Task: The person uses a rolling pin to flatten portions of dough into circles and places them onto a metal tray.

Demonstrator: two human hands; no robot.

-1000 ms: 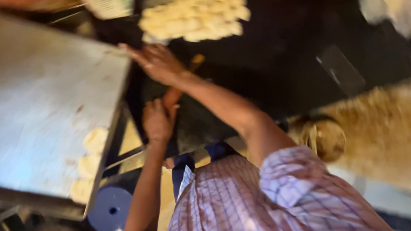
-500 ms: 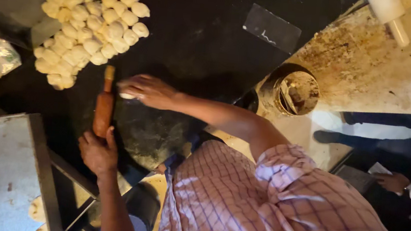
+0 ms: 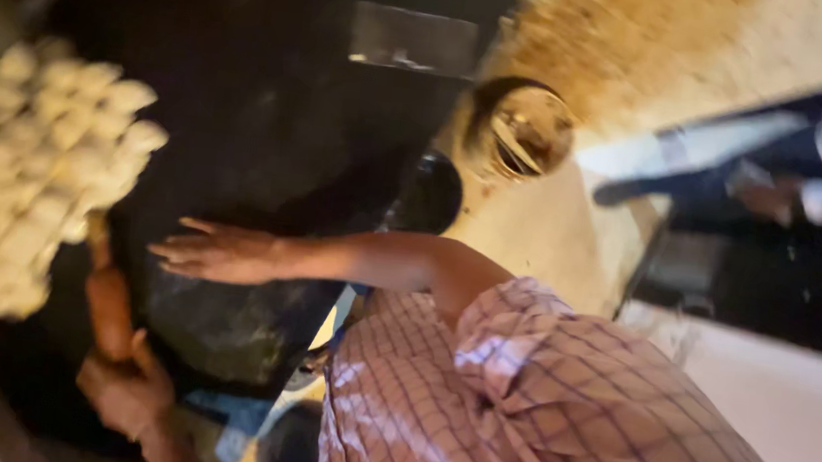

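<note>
**Both hands on the rolling pin, over the dark stone**

Left hand (image 3: 127, 387) of mine sits low in the picture, fingers curled about the near end of the brown wooden rolling pin (image 3: 108, 297), which runs away from me across the edge of the black stone worktop (image 3: 269, 137). My right hand (image 3: 218, 251) is stretched out flat, fingers straight and together, palm down; it grips nothing, and lies just beside the far part of the pin, over a dull grey patch on the stone (the picture is too blurred for me to tell what lies under the palm). My right arm reaches out from the rolled sleeve of my pink checked shirt (image 3: 554, 416).

Beside the pin's far end, to its left, lies a heap of pale round dough balls (image 3: 40, 175), packed close together on the worktop. Further off, at the worktop's far corner, stands a round metal tin (image 3: 531, 130) on a floury pale surface (image 3: 669, 55). Another person's hand (image 3: 764, 198), in a white sleeve, shows at the right edge.
</note>
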